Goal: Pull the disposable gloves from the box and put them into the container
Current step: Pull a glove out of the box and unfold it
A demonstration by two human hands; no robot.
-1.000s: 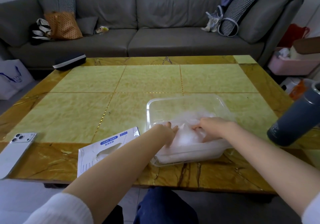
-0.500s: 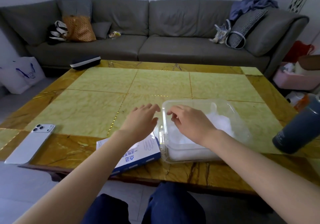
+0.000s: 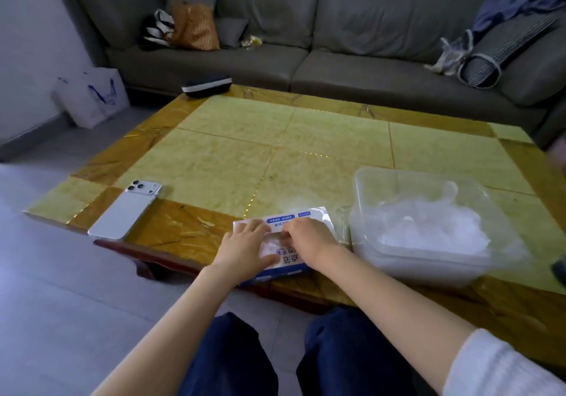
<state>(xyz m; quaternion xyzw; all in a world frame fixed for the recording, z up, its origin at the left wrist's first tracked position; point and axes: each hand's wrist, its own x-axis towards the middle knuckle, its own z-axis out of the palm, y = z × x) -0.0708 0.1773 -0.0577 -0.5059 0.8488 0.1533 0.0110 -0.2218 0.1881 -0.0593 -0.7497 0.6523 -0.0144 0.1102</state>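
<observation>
A long grey sofa [image 3: 306,43] is seen along the far wall, with an orange bag [image 3: 196,26] set on its left seat. In front of it stands a low table [image 3: 306,156], topped in yellow-green panels framed by amber stone. A white shopping bag [image 3: 92,95] is stood on the floor beyond the table's far left corner.

A clear plastic container [image 3: 382,175] is placed on the right of the table, near the front edge. It is partly filled with a loose pile of thin, cloudy gloves [image 3: 428,230].

Just left of the container, close to it but apart from it, the white and blue glove box [image 3: 309,216] is laid flat at the table's front edge, with its opening turned up.

A dark case [image 3: 206,84] is left at the far left corner of the table, and a white phone [image 3: 128,208] is laid face down near the front left.

The left hand [image 3: 245,248] is spread flat on the left part of the box, with fingers straight and pressed down. The right hand [image 3: 309,236] is set over the right side of the opening; its fingertips are curled in and a glove [image 3: 269,244], shown white in the opening, is pinched at its upper edge.
</observation>
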